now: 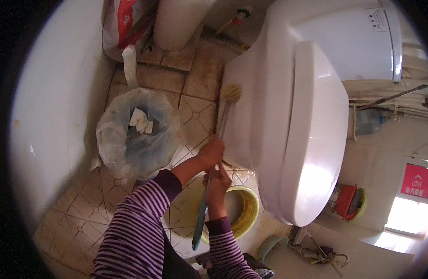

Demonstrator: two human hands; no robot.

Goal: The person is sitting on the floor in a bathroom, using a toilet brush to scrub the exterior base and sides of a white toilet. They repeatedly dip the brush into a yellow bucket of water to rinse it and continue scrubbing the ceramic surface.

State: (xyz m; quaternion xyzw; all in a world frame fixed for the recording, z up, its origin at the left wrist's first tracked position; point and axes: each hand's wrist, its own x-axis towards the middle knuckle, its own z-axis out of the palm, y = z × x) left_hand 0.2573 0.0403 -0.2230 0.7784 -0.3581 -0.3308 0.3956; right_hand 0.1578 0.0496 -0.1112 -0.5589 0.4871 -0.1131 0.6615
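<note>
Both my hands grip one long-handled toilet brush. My left hand (211, 152) holds the shaft nearer the bristles, and my right hand (218, 185) is close behind it, above the thick blue-grey handle (200, 221). The yellowish brush head (230, 93) lies against the outer side of the white toilet's base (245, 115), near the tiled floor. A yellow basin (254, 209) with cloudy water stands beneath my right forearm, partly hidden by my arm and the handle. The toilet's lid (315, 139) is down.
A waste bin lined with a clear bag (109, 139) holds crumpled paper, left of my hands. Behind it are a white pipe (130, 66) and a pedestal (175, 28). A green basin (273, 244) and a mop (322, 253) lie beyond the toilet's front. A wall borders the left.
</note>
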